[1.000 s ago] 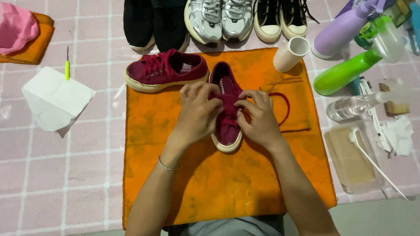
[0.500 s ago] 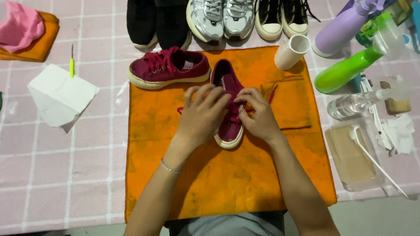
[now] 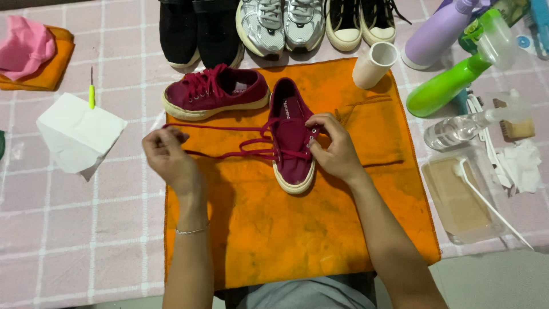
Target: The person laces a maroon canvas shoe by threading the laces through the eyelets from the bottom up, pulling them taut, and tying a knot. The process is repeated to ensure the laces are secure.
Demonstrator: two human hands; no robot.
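A maroon sneaker [image 3: 293, 143] with a cream sole lies toe toward me on an orange cloth [image 3: 286, 229]. My right hand [image 3: 334, 150] rests on its right side at the eyelets and steadies it. My left hand [image 3: 168, 157] is out to the left of the shoe, pinching the maroon shoelace [image 3: 229, 153], which runs taut from the eyelets across the cloth to my fingers. The matching maroon sneaker [image 3: 214, 91], laced, lies on its side at the cloth's far left corner.
Black shoes [image 3: 197, 31], grey trainers [image 3: 280, 26] and black-and-cream sneakers [image 3: 360, 23] line the far edge. A white cup [image 3: 374, 64], lilac bottle [image 3: 437, 34], green spray bottle [image 3: 457, 80], clear bottle [image 3: 457, 129] and plastic tray [image 3: 463, 200] stand right. White paper [image 3: 77, 133] and folded cloths [image 3: 34, 54] lie left.
Both hands were together over the shoe. My left hand has since swung out to the left, drawing the lace through the eyelets; my right hand stayed on the shoe.
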